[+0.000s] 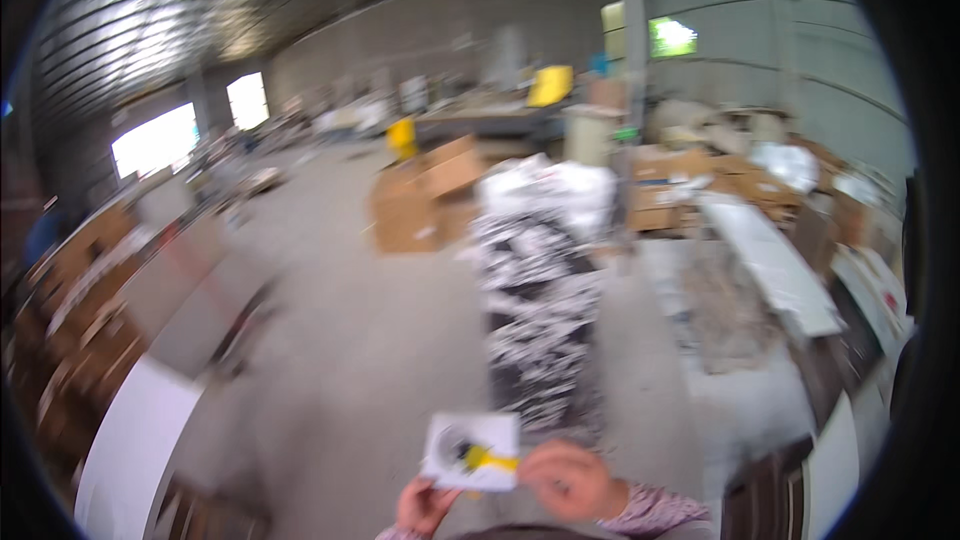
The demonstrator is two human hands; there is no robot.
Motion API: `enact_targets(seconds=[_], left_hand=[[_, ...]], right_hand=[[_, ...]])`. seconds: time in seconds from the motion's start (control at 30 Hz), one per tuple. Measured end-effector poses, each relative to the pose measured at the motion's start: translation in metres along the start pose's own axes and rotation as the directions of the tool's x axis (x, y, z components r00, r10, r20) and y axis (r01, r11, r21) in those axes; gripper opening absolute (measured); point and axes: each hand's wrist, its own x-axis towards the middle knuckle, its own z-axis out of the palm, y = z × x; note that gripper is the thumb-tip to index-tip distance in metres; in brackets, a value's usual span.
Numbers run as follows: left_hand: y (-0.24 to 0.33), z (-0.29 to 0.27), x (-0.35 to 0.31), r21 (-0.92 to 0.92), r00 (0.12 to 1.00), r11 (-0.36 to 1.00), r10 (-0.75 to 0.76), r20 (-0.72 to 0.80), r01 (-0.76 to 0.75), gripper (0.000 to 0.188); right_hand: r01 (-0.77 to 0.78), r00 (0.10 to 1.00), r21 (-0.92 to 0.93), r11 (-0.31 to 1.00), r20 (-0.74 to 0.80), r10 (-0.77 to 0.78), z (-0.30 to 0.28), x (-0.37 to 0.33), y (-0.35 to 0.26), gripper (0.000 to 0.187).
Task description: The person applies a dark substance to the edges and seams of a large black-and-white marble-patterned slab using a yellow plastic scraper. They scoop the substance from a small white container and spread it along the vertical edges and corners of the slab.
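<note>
At the lower middle of the head view, my left hand (425, 506) grips the lower left corner of a white square board (491, 427). A round greyish cup or ring (449, 437) shows on the board; blur hides which. My right hand (566, 478) is closed on the yellow handle of a small brush (492, 459). The brush points left, its dark end at the round thing. Just beyond my hands stands a long surface (540, 340) covered in black and white patches. A patterned sleeve (655, 509) covers my right forearm.
An open cardboard box (405, 208) stands ahead, beside white wrapped material (560, 190). Flattened cartons (665, 190) and a long white panel (770, 260) lie to the right. Leaning panels (140, 430) line the left. Grey floor (330, 340) runs between.
</note>
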Motion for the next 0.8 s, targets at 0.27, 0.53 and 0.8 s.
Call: enact_targets(seconds=[0.27, 0.53, 0.8], left_hand=[[-0.007, 0.027, 0.044, 0.082, 0.97, 0.981, -0.186, 0.158, 0.174, 0.037], [-0.096, 0.063, 0.132, 0.17, 0.785, 0.828, -0.561, 0.264, 0.534, 0.043], [-0.164, 0.141, 0.104, 0.316, 0.476, 0.613, -0.775, 0.415, 0.724, 0.047]], right_hand=[[0.682, 0.698, 0.003, 0.731, -0.301, -0.65, -0.089, -0.022, -0.115, 0.013], [0.468, 0.662, -0.529, 0.707, -0.319, -0.678, -0.109, -0.098, -0.184, 0.016], [0.301, 0.636, -0.749, 0.59, -0.304, -0.709, -0.1, -0.152, -0.231, 0.022]])
